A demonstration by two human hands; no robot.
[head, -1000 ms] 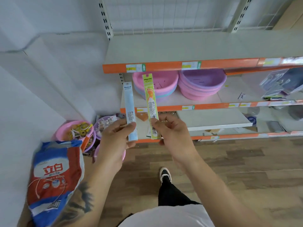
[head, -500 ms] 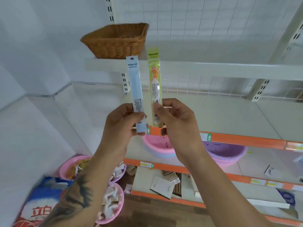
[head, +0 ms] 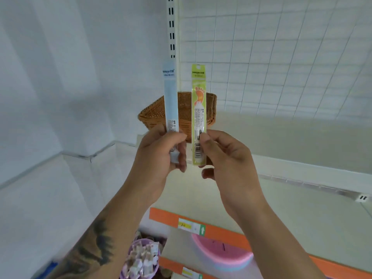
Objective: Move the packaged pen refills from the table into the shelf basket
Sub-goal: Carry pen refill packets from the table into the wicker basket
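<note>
My left hand (head: pixel 161 156) grips the lower end of a long pale blue refill pack (head: pixel 170 101), held upright. Beside it, my right hand (head: pixel 225 158) pinches the bottom of a green refill pack (head: pixel 198 101) with an orange foot print on it, also upright. Both packs stand in front of a brown wicker basket (head: pixel 155 115) that sits on the white upper shelf (head: pixel 281 141), just behind and above my hands. The packs hide the basket's middle.
A slotted white upright (head: pixel 172 27) and a wire grid back panel (head: pixel 271 57) rise behind the basket. Below are orange-edged shelves (head: pixel 221 231) with a pink bowl (head: pixel 219 252). A purple bowl of small packets (head: pixel 141 258) sits at the lower left, by the white wall.
The view has tilted upward from the floor to the upper shelf. Both hands have risen with the packs, which now stand right in front of the wicker basket.
</note>
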